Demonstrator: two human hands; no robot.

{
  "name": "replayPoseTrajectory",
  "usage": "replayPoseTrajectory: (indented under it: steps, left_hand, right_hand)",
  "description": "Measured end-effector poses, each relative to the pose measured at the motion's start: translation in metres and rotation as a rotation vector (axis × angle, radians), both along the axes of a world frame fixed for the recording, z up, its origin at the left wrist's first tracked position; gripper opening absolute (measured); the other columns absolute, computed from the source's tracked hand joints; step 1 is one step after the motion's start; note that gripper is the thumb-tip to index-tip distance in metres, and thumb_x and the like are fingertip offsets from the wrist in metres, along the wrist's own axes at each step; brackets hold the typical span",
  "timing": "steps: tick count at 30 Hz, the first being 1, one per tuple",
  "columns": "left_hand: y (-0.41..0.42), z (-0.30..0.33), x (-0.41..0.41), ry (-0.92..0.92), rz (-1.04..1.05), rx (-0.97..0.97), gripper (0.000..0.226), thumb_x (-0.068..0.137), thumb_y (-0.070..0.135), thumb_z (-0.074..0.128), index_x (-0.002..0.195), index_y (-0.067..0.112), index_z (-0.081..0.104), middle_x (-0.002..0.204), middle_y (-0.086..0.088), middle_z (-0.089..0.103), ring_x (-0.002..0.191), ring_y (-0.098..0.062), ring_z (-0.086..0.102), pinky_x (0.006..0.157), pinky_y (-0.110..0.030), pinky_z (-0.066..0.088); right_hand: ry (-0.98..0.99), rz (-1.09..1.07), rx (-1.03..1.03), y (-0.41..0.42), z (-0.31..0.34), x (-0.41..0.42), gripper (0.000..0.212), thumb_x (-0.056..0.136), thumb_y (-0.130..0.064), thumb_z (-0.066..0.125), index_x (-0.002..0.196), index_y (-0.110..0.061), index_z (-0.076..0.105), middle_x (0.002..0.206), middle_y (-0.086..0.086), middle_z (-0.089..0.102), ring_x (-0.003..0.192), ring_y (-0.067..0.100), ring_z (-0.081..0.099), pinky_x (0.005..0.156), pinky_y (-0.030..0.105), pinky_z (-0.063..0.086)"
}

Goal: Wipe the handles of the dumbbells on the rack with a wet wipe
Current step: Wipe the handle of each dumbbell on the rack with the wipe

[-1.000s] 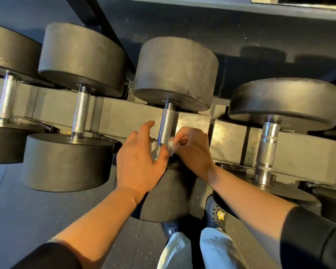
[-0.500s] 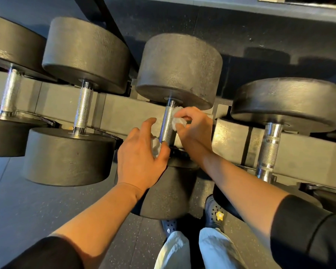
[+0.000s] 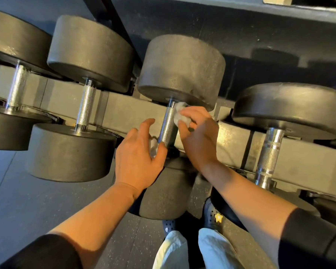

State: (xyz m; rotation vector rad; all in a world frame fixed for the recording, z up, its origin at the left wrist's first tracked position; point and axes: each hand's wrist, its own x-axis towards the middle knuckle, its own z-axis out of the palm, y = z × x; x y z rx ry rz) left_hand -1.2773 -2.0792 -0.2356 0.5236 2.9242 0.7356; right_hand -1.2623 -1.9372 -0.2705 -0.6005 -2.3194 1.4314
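The middle dumbbell's knurled steel handle (image 3: 168, 125) runs between its two black heads on the rack (image 3: 128, 113). My right hand (image 3: 200, 140) pinches a crumpled white wet wipe (image 3: 179, 113) against the handle's upper end, just under the far head (image 3: 180, 70). My left hand (image 3: 138, 160) is at the handle's lower end, thumb against the steel. A bit of white wipe (image 3: 153, 146) shows between its thumb and fingers. The near head is mostly hidden by my hands and forearms.
Neighbouring dumbbells sit with their handles to the left (image 3: 85, 107), far left (image 3: 17, 90) and right (image 3: 270, 152). A black rack upright (image 3: 114, 26) rises behind them. My shoes (image 3: 215, 216) and light trousers stand on the dark speckled floor (image 3: 27, 210) below.
My right hand has slid the wipe up the handle from its lower end to just under the far head. My left hand has stayed at the lower end.
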Motion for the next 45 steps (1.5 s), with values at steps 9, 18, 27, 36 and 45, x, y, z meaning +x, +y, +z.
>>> replayPoseTrajectory:
  steps: [9, 18, 27, 36, 45]
  left_hand:
    - [0.002, 0.003, 0.000, -0.004, -0.002, 0.000, 0.058, 0.079, 0.046, 0.043, 0.128, 0.017, 0.050, 0.082, 0.000, 0.056, 0.072, -0.015, 0.054, 0.060, -0.027, 0.039]
    - [0.003, 0.004, 0.001, 0.007, 0.000, -0.004, 0.058, 0.080, 0.045, 0.043, 0.129, 0.014, 0.050, 0.082, 0.001, 0.056, 0.073, -0.012, 0.051, 0.063, -0.026, 0.040]
    - [0.001, 0.002, 0.001, -0.015, 0.008, 0.008, 0.060, 0.079, 0.048, 0.043, 0.133, 0.020, 0.045, 0.084, 0.003, 0.055, 0.072, -0.013, 0.052, 0.063, -0.030, 0.045]
    - [-0.003, -0.001, -0.002, -0.032, 0.019, 0.221, 0.055, 0.079, 0.035, 0.069, 0.128, 0.027, 0.044, 0.087, -0.001, 0.062, 0.077, -0.020, 0.061, 0.065, -0.026, 0.040]
    - [-0.054, -0.007, -0.042, -0.154, -0.048, 0.403, 0.061, 0.073, 0.046, 0.054, 0.124, 0.013, 0.049, 0.094, -0.002, 0.058, 0.088, -0.020, 0.056, 0.073, -0.027, 0.039]
  right_hand:
    - [0.077, 0.273, 0.019, 0.003, -0.013, -0.003, 0.019, 0.075, 0.001, 0.061, 0.087, -0.004, 0.074, 0.095, 0.007, 0.072, 0.093, 0.015, 0.064, 0.085, 0.033, 0.053]
    - [-0.143, 0.502, -0.250, 0.003, -0.009, 0.016, 0.016, 0.075, 0.009, 0.066, 0.086, 0.000, 0.074, 0.092, 0.012, 0.071, 0.084, 0.014, 0.065, 0.080, 0.034, 0.055]
    - [0.072, 0.426, 0.236, 0.014, -0.005, -0.025, 0.021, 0.083, -0.005, 0.054, 0.090, -0.002, 0.073, 0.115, 0.012, 0.066, 0.116, 0.021, 0.055, 0.106, 0.012, 0.030]
    - [-0.211, 0.566, 0.290, 0.005, 0.002, -0.013, 0.029, 0.081, 0.009, 0.056, 0.103, -0.003, 0.071, 0.114, 0.013, 0.065, 0.110, 0.025, 0.056, 0.094, 0.018, 0.035]
    - [-0.424, 0.638, 0.169, -0.021, 0.018, -0.005, 0.025, 0.071, 0.015, 0.066, 0.084, -0.003, 0.076, 0.100, 0.009, 0.071, 0.096, 0.013, 0.065, 0.083, 0.008, 0.045]
